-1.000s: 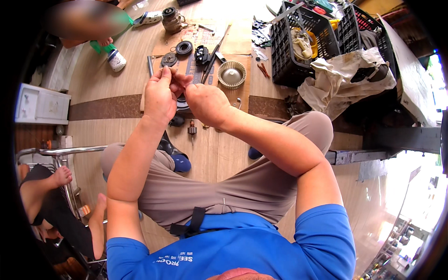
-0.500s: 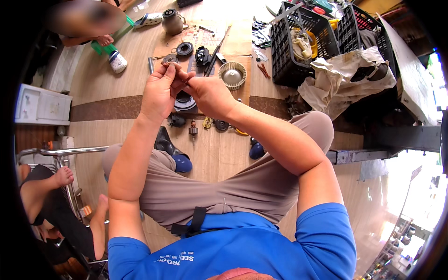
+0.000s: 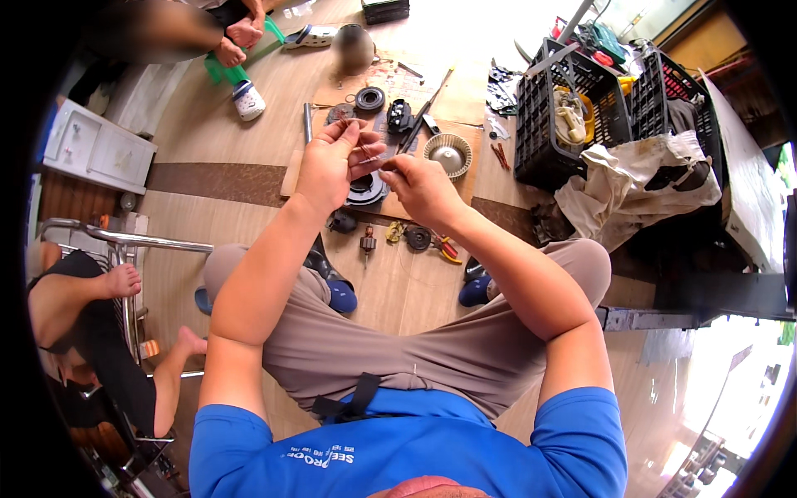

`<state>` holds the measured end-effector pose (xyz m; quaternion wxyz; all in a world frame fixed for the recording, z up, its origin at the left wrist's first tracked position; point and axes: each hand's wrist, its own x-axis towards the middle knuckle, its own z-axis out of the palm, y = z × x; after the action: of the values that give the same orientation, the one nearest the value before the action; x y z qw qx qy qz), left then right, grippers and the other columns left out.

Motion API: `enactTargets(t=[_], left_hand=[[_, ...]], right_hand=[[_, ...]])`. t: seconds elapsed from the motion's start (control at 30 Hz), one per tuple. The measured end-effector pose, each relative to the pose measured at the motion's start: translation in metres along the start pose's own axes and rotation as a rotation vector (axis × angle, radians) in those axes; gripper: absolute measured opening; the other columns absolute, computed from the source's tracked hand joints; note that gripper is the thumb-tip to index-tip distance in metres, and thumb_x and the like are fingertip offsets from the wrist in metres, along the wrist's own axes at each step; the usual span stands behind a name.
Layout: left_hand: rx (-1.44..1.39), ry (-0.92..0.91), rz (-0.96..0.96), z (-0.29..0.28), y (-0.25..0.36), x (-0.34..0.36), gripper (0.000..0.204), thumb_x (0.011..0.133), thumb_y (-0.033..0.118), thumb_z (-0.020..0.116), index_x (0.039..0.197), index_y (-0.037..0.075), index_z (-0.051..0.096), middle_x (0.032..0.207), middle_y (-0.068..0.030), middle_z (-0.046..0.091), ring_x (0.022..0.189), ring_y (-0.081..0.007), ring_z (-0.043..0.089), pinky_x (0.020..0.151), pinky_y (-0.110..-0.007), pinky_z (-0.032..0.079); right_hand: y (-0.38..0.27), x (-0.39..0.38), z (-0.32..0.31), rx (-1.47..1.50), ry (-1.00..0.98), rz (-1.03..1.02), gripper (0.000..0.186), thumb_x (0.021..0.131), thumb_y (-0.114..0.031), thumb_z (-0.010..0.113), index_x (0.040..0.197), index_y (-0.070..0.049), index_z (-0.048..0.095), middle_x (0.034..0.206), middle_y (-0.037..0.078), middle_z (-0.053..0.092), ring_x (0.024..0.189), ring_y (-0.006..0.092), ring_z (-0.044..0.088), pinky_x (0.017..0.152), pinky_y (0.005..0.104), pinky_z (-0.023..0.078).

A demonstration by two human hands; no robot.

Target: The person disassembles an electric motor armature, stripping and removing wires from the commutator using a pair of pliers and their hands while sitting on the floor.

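The person sits cross-legged on the wooden floor, blue shirt at six o'clock and tan trousers spreading above it, with both forearms reaching up toward the centre of the view. The left hand (image 3: 334, 162) and the right hand (image 3: 419, 184) meet just above the knees, raised to working height. Between them runs a thin strand of wire (image 3: 368, 154), too fine to make out clearly; the left thumb and forefinger pinch one end while the other fingers fan open, and the right fingertips are closed on the other end, seemingly so the strand stays taut.

Directly under the hands, on a flat sheet of brown cardboard (image 3: 292, 176), lies a dark round motor housing (image 3: 365, 189), partly hidden by the hands. Just toward the person from it a small copper-wound armature (image 3: 368, 242) stands on the floor beside red-handled pliers (image 3: 447, 248), near enough to pick up without shifting.

Farther out, at twelve o'clock, the cardboard carries a black ring-shaped part (image 3: 369, 99), a long screwdriver (image 3: 425, 108) and a pale round fan wheel (image 3: 447, 154), set out side by side, apparently as parts kept in order. At two o'clock stand black plastic crates (image 3: 540, 141) filled with tools, with a crumpled beige cloth (image 3: 631, 178) against them. At eleven o'clock another person's bare foot (image 3: 246, 31) rests on the floor.
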<state>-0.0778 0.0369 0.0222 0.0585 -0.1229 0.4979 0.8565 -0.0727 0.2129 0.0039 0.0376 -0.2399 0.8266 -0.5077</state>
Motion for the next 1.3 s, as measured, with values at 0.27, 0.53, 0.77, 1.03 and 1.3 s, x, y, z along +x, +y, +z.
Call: enactTargets(t=[0.27,0.53,0.77,1.03,1.3], left_hand=[[-0.046,-0.078,0.004,-0.015,-0.011,0.007,0.015,0.100,0.014,0.052,0.110,0.004,0.059,0.098,-0.0107,0.068,0.090,-0.0236,0.069,0.081,-0.036,0.060],[0.041,-0.121,-0.054,-0.014,-0.016,0.003,0.016,0.098,0.009,0.057,0.113,0.004,0.059,0.096,-0.0094,0.068,0.091,-0.0201,0.069,0.080,-0.033,0.060],[0.305,-0.065,0.038,-0.002,-0.015,-0.002,0.021,0.092,0.000,0.061,0.113,-0.001,0.056,0.094,-0.0083,0.067,0.083,-0.0146,0.068,0.070,-0.028,0.059],[0.569,-0.076,0.041,-0.010,-0.009,0.004,0.016,0.091,0.003,0.065,0.106,0.000,0.061,0.084,-0.0051,0.067,0.072,-0.0110,0.065,0.063,-0.023,0.053],[0.878,-0.160,-0.079,-0.004,-0.014,-0.004,0.009,0.088,-0.002,0.063,0.097,-0.003,0.063,0.077,-0.0033,0.064,0.064,-0.0089,0.059,0.056,-0.023,0.049]], right_hand=[[0.010,0.003,0.002,0.042,0.064,-0.054,0.011,0.092,-0.011,0.064,0.097,-0.001,0.065,0.065,0.010,0.061,0.057,0.0140,0.057,0.055,0.0296,0.046],[0.005,0.001,0.000,0.040,0.102,-0.064,0.012,0.086,-0.011,0.066,0.092,-0.001,0.066,0.081,0.021,0.066,0.077,0.0380,0.066,0.067,0.0408,0.052],[0.009,0.000,-0.001,0.034,0.078,-0.079,0.011,0.090,-0.010,0.065,0.096,-0.002,0.067,0.069,0.014,0.063,0.057,0.0190,0.058,0.056,0.0320,0.047],[0.008,0.004,-0.011,-0.132,0.000,-0.113,0.013,0.088,-0.014,0.066,0.093,-0.002,0.066,0.070,0.017,0.063,0.059,0.0273,0.061,0.056,0.0354,0.047],[0.017,0.015,-0.044,-0.502,-0.280,-0.260,0.017,0.086,-0.025,0.064,0.087,-0.008,0.062,0.087,0.009,0.064,0.089,0.0306,0.064,0.075,0.0430,0.051]])
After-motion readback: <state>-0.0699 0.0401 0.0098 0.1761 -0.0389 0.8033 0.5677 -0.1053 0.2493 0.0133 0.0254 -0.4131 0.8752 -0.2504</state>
